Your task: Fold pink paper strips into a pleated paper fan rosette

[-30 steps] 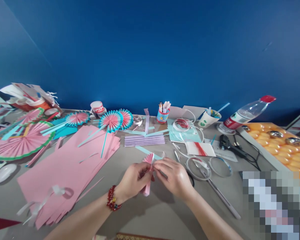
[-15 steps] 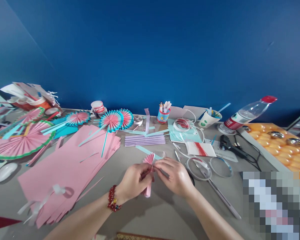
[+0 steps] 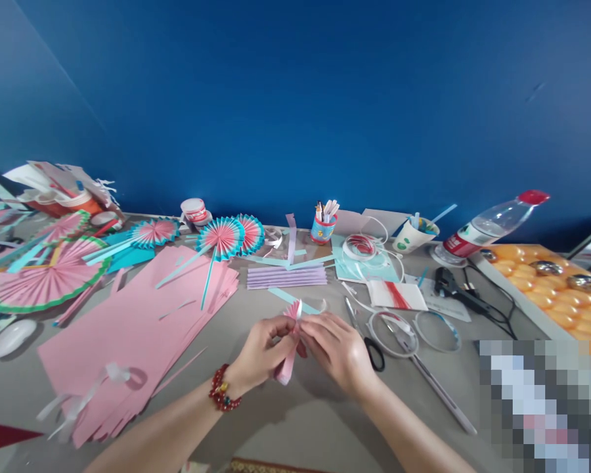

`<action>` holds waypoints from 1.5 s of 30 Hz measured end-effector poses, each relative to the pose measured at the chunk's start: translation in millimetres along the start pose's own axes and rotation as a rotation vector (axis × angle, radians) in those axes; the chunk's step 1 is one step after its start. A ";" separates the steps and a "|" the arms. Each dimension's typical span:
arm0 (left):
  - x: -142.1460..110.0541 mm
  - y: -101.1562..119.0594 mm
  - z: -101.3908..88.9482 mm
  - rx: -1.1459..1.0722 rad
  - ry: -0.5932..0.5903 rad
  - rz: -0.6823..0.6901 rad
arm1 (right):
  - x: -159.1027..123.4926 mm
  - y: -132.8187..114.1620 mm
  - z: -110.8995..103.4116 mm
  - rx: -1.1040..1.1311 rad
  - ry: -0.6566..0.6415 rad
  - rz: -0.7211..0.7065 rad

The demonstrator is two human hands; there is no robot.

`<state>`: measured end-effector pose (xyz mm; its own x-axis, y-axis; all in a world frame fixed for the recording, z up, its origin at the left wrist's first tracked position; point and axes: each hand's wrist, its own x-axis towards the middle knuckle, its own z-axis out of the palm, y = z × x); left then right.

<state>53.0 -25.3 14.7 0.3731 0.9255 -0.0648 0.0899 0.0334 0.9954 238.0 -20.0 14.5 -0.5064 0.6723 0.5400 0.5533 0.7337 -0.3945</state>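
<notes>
A strip of pink accordion-folded paper (image 3: pixel 286 368) is pinched at its middle by my left hand (image 3: pixel 266 348), which wears a red bead bracelet (image 3: pixel 222 389). Its pleats fan out slightly above the fingers, with a pale edge showing, and the lower end stays narrow. The fingers of my right hand (image 3: pixel 337 345) are closed together against the same middle point; whatever lies between their tips is hidden. Just right of that hand lie scissors (image 3: pixel 375 355) with a black handle, partly covered. A light blue paper strip (image 3: pixel 291 299) rests behind the pleated paper.
Pink sheets (image 3: pixel 128 335) spread at left, near finished paper fans (image 3: pixel 220 238). Purple pleated paper (image 3: pixel 286 276) lies behind my hands. At right are clear tape rolls (image 3: pixel 393 334), a pen (image 3: pixel 443 393), a glue gun (image 3: pixel 458 292) and a bottle (image 3: pixel 490 226).
The pleated paper turns slightly within my fingers, its lower end swinging left. My right hand shifts a little, uncovering more of the scissors' black handle.
</notes>
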 end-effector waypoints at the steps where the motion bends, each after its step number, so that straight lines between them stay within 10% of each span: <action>1: 0.5 -1.4 -0.5 -0.033 -0.009 -0.008 | 0.7 2.2 -1.6 0.032 0.000 -0.003; 45: -3.1 -4.7 2.8 0.589 0.005 0.162 | 2.2 11.5 -6.6 0.060 -0.068 0.005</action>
<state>54.0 -29.4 10.0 0.4201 0.9034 0.0857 0.5284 -0.3203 0.7862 247.6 -10.7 16.1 -0.5484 0.6799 0.4868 0.5168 0.7332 -0.4419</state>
